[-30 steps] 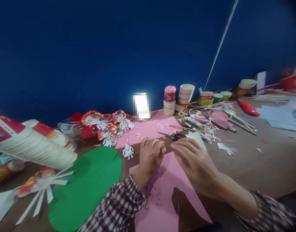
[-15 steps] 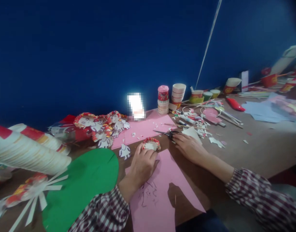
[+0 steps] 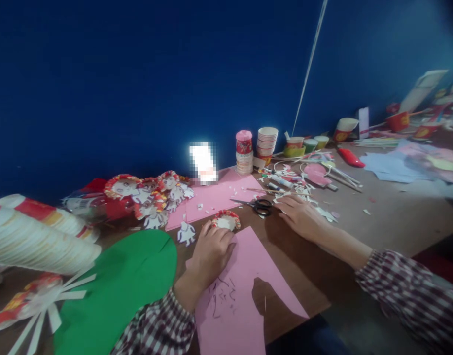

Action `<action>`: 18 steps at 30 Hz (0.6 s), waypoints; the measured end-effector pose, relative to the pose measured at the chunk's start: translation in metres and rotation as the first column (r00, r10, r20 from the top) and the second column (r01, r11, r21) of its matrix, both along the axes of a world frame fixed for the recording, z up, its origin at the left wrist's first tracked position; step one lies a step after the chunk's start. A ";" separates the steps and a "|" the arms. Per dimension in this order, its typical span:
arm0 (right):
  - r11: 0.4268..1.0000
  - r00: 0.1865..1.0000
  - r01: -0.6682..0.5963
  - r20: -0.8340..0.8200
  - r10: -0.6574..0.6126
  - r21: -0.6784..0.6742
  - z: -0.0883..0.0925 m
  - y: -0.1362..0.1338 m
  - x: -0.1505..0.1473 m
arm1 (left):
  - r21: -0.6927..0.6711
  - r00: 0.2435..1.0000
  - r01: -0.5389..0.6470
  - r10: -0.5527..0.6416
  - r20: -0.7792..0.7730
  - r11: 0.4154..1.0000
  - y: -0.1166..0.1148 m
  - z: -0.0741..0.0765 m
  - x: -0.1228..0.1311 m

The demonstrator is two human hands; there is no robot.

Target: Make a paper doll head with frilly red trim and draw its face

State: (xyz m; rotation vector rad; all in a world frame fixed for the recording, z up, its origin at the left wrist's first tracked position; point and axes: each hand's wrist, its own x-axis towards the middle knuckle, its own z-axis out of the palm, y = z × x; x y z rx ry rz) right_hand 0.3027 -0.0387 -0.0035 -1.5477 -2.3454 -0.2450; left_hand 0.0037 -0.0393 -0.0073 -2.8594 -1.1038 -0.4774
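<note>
My left hand (image 3: pixel 212 250) rests at the top left of a pink sheet (image 3: pixel 235 296) with dark pen marks. Its fingertips touch a small round paper piece (image 3: pixel 226 222) with a red and yellow rim; whether they grip it cannot be made out. Farther right, my right hand (image 3: pixel 298 217) lies low over the table with fingers stretched forward, beside white paper scraps (image 3: pixel 325 214). Black-handled scissors (image 3: pixel 262 206) lie between the hands, points to the left, untouched. A white paper figure cutout (image 3: pixel 186 233) is left of my left hand.
A green paper shape (image 3: pixel 119 291) and stacked paper cups (image 3: pixel 37 241) are on the left. Decorated cutouts (image 3: pixel 152 195) stand behind. Cup stacks (image 3: pixel 266 143), markers (image 3: pixel 281 181) and a red object (image 3: pixel 350 158) are at the back and right.
My right hand has moved off the scissors to the right, and their handles now show. The view has shifted slightly. My left hand stays at the round paper piece.
</note>
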 end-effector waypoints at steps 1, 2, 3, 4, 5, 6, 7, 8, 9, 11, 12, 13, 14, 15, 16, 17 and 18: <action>1.000 1.000 0.010 0.004 -0.010 0.006 -0.001 0.000 0.006 | -0.003 1.000 0.000 0.000 -0.001 1.000 0.000 0.000 0.000; 1.000 1.000 0.015 0.006 -0.015 0.005 -0.002 0.000 0.011 | -0.006 1.000 0.000 0.000 -0.001 1.000 0.000 0.000 0.000; 1.000 1.000 0.014 0.005 -0.014 -0.002 -0.004 0.000 0.016 | -0.009 1.000 -0.002 0.002 0.000 1.000 0.000 0.000 0.000; 1.000 1.000 0.015 0.001 -0.015 -0.006 -0.005 0.001 0.020 | -0.010 1.000 -0.003 0.003 0.001 1.000 -0.001 0.000 0.000; 1.000 1.000 0.022 -0.004 -0.022 -0.005 -0.006 0.002 0.024 | -0.012 1.000 -0.003 0.003 0.004 1.000 -0.001 0.000 0.000; 0.999 0.999 0.044 -0.012 -0.044 0.004 -0.006 0.003 0.028 | -0.013 1.000 -0.003 0.003 0.008 1.000 -0.001 0.000 0.000; 0.997 0.997 0.072 -0.020 -0.072 0.019 -0.005 0.006 0.031 | -0.014 1.000 -0.002 0.002 0.011 1.000 -0.001 0.000 0.000; 0.994 0.994 0.105 -0.027 -0.104 0.029 -0.003 0.009 0.034 | -0.016 1.000 -0.002 0.002 0.014 1.000 -0.001 0.000 0.000; 0.990 0.990 0.140 -0.029 -0.140 0.033 0.000 0.013 0.036 | -0.019 1.000 -0.003 0.003 0.015 1.000 -0.001 0.000 0.000; 0.976 0.976 0.216 -0.012 -0.216 0.019 0.007 0.024 0.038 | -0.023 1.000 -0.005 0.005 0.015 1.000 0.000 0.000 0.000; 0.966 0.966 0.258 0.015 -0.258 -0.013 0.011 0.030 0.038 | -0.024 1.000 -0.004 0.005 0.014 1.000 0.000 0.000 0.000; 0.954 0.955 0.294 0.052 -0.291 -0.065 0.015 0.036 0.037 | -0.023 1.000 -0.004 0.004 0.014 1.000 0.000 0.000 0.000; 0.948 0.952 0.305 0.067 -0.299 -0.087 0.018 0.042 0.035 | -0.021 1.000 -0.003 0.003 0.015 1.000 0.000 0.000 0.000; 0.945 0.951 0.307 0.089 -0.298 -0.117 0.021 0.048 0.032 | -0.018 1.000 -0.002 0.002 0.016 1.000 0.000 0.000 0.000; 0.923 0.938 0.336 0.153 -0.310 -0.186 0.023 0.052 0.029 | -0.016 1.000 -0.001 0.001 0.016 1.000 0.000 0.000 0.000; 0.915 0.933 0.346 0.176 -0.313 -0.208 0.025 0.056 0.025 | -0.016 1.000 0.000 0.000 0.016 1.000 0.000 0.000 0.000; 0.909 0.929 0.355 0.192 -0.316 -0.219 0.026 0.060 0.022 | -0.016 1.000 0.001 -0.001 0.016 1.000 0.000 0.000 -0.001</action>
